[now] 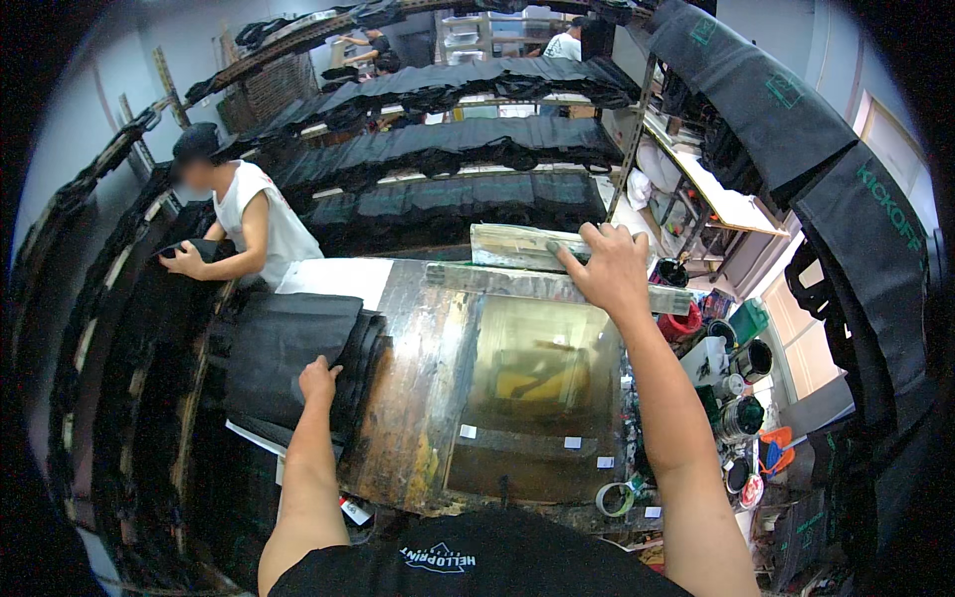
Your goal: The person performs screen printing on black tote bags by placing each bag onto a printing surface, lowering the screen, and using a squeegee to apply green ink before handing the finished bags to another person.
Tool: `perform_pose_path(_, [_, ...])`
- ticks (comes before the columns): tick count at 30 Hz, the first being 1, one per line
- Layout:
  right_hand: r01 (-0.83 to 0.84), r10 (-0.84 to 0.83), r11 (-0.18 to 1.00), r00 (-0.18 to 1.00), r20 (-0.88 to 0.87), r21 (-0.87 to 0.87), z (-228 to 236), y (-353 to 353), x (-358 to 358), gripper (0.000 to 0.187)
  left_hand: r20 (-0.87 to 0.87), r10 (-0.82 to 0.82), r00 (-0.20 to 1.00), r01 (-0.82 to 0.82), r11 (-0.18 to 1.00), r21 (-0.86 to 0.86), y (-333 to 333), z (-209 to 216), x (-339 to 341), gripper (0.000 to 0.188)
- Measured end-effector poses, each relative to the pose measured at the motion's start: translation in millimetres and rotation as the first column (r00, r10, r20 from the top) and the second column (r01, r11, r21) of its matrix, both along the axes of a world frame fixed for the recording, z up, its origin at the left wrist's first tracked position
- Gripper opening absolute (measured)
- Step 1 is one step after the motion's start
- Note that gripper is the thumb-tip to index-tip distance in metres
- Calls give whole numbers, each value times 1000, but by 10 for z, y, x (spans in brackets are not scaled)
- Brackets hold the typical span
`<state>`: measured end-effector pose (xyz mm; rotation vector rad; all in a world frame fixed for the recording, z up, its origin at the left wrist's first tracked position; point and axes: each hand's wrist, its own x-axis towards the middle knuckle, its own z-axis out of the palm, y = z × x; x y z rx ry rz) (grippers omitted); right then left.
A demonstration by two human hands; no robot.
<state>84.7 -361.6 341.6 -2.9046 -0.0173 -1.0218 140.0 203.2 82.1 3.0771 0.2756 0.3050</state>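
- The squeegee (527, 247), a long pale wood-backed blade, lies across the far end of the screen-printing frame (527, 398); the right hand (612, 267) rests on its right part, fingers spread and curled over the top edge, gripping it.
- The frame lies flat on the counter (403, 418), its mesh window showing yellowish ink under a murky film.
- The left hand (318, 381) presses flat, fingers loosely closed, on a stack of black fabric pieces (288, 363) just left of the frame; it pins the stack and clasps nothing.
- In my judgement a clean stroke calls for even downward pressure along the whole blade, a steady tilt, and the frame kept from shifting.
- A tape roll (617, 497) sits at the frame's near right corner; ink pots (741, 418) crowd the right side.
- Another person (249, 224) in a white sleeveless top handles black cloth at the far left.
- Drying racks (448, 149) loaded with black pieces rise behind.
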Motion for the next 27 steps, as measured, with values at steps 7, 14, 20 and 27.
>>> perform_pose_path(7, [1, -1, 1000, 1000, 27, 6, -61, -18, 34, 48, -33, 15, 999, -17, 999, -51, -1, 24, -111, 43])
perform_pose_path(14, [-2, 2, 1000, 999, 44, -7, -49, -47, -3, 46, -37, -134, 990, 124, 974, -191, 275, 282, 82, 38])
perform_pose_path(20, [15, -15, 1000, 1000, -3, -24, -38, -39, -20, 44, 148, -46, 988, 59, 995, -86, 611, 846, 327, 31])
perform_pose_path(27, [32, -32, 999, 999, -40, -14, -46, -19, -31, 52, 129, -240, 962, 235, 971, 51, 481, 2503, 498, 36])
